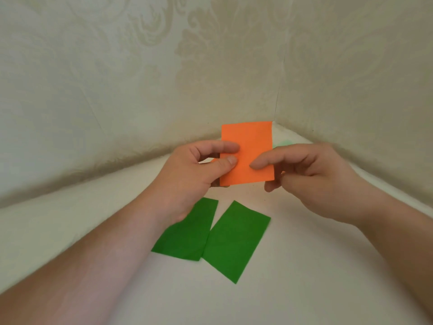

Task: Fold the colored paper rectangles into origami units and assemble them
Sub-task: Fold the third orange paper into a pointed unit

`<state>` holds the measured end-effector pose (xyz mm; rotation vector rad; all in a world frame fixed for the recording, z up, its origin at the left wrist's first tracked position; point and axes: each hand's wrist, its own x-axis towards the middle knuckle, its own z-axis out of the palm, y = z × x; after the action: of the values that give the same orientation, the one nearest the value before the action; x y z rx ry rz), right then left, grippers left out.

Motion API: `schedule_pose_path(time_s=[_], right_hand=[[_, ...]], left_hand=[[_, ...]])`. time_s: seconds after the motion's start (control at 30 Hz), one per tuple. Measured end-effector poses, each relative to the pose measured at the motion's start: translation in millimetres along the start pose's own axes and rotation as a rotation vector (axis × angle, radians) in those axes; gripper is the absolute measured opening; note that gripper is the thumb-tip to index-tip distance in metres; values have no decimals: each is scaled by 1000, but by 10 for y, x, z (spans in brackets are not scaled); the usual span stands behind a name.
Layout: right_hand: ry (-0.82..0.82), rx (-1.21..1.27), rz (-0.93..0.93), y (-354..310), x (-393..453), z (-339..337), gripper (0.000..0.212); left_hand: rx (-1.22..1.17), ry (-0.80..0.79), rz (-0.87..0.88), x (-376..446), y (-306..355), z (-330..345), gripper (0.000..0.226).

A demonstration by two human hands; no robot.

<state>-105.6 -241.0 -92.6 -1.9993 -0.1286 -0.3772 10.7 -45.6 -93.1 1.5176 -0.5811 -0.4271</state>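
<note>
Orange paper (247, 154) pinched by both hands: left (199, 170), right (311, 177); green rectangles (235, 240) on table

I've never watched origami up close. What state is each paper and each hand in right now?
Orange paper: flat, unfolded, held up off the table.
Left green paper: flat on the table, unfolded.
Right green paper: flat on the table, unfolded.
Left hand: pinches the orange paper.
Right hand: thumb touches it.

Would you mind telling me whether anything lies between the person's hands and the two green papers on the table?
Nothing visible blocks them, though both hands hold the orange paper above the green papers.
</note>
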Motion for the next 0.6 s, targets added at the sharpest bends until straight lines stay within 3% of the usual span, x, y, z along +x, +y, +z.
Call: schedule_pose_path(time_s=[0.2, 0.4, 0.6], right_hand=[[36, 51, -83, 32, 12, 65, 18], [71, 38, -164, 67, 24, 80, 14], [82, -44, -204, 90, 42, 75, 13]], left_hand=[[-156, -96, -23, -26, 19, 7, 25], [-165, -214, -71, -56, 34, 36, 41], [-19, -192, -50, -80, 57, 44, 39]])
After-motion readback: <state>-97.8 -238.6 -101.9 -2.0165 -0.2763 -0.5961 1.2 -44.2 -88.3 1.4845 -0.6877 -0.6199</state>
